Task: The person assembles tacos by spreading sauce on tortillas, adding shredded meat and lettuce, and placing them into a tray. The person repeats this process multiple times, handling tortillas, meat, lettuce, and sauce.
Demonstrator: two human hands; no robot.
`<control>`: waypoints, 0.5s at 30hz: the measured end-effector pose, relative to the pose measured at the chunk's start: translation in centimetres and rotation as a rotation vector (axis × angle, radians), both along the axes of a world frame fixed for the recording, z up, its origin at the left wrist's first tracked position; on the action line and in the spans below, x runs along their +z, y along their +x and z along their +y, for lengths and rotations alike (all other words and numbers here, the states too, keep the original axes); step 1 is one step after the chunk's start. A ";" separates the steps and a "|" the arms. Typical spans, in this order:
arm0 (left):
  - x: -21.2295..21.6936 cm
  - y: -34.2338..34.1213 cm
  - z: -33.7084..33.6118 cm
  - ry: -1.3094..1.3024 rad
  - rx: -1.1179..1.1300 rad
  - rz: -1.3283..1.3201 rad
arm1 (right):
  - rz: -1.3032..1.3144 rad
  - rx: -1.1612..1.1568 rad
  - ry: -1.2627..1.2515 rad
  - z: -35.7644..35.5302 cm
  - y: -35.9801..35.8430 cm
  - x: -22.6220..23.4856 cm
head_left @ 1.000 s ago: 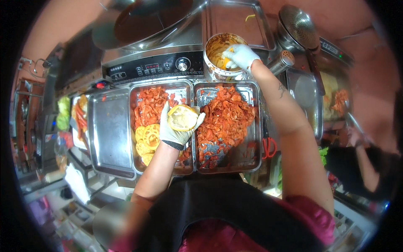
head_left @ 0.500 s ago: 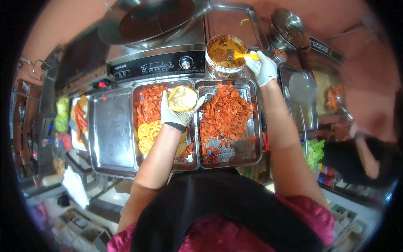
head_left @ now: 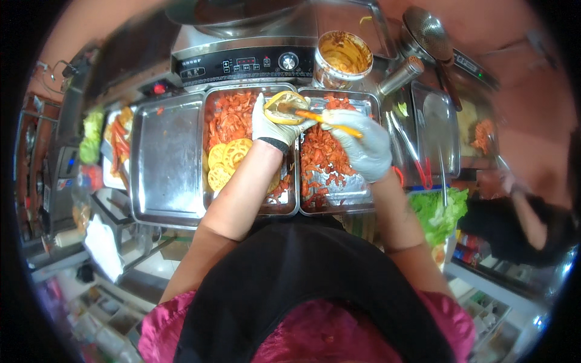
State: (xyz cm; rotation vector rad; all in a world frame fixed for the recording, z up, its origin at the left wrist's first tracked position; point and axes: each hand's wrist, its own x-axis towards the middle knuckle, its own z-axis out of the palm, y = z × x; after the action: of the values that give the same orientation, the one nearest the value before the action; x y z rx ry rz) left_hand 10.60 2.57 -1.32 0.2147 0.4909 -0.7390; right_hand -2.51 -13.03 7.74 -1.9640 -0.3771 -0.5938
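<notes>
Above the middle trays, my gloved left hand (head_left: 269,126) cups a round flatbread bun (head_left: 279,101), its hollow pale inside tipped toward my right hand. My gloved right hand (head_left: 363,145) is closed around the yellow handle of a brush (head_left: 343,127), whose dark bristle end reaches into the bun. Below my left hand, one metal tray (head_left: 207,192) carries red chopped pieces (head_left: 233,115) and several yellow patterned flatbreads (head_left: 236,151). Under my right hand, another tray (head_left: 345,204) holds more of the red chopped food (head_left: 318,145). A white tub (head_left: 342,78) coated with brownish-orange sauce stands just beyond.
On the left lies a bare metal tray (head_left: 168,157). A cooker panel (head_left: 242,63) runs along the back. To the right are a metal shaker (head_left: 402,75), a perforated ladle (head_left: 428,29), red-handled tongs (head_left: 411,148) and lettuce (head_left: 445,218). Another person's arm (head_left: 525,212) is at far right.
My right hand has brought the brush from the sauce tub back to the bun in my left hand. The whole view has shifted slightly, and the tub now stands without the brush.
</notes>
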 end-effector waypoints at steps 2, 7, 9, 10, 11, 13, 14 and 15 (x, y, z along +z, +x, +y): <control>-0.6 -0.2 0.2 -0.045 0.020 0.009 | 0.005 0.005 -0.181 1.4 -0.4 -0.6; 0.6 -1.6 1.7 -0.014 0.053 -0.078 | 0.104 0.013 -0.070 1.1 -2.3 0.4; 1.6 -1.8 2.1 -0.016 0.045 -0.067 | 0.049 -0.022 -0.066 1.6 -2.0 -0.6; 1.8 -1.9 2.0 -0.023 0.042 -0.063 | 0.019 -0.038 -0.066 2.0 -1.8 -1.0; 2.0 -2.3 1.7 -0.023 0.037 -0.063 | -0.053 -0.059 -0.113 2.7 -1.6 -1.2; 2.6 -2.8 1.1 -0.011 0.035 -0.067 | -0.055 -0.089 -0.102 4.0 -1.9 -1.7; 3.1 -3.1 1.1 -0.005 0.042 -0.067 | -0.057 -0.103 -0.095 4.4 -2.1 -1.9; 3.4 -3.0 1.3 0.003 0.038 -0.050 | -0.037 -0.095 -0.045 4.3 -2.5 -1.9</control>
State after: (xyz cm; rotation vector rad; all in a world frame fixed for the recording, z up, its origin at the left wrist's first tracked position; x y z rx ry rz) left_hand 7.56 3.82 2.05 0.2250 0.4478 -0.6941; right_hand -5.00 -8.73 5.88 -2.0244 -0.3240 -0.6891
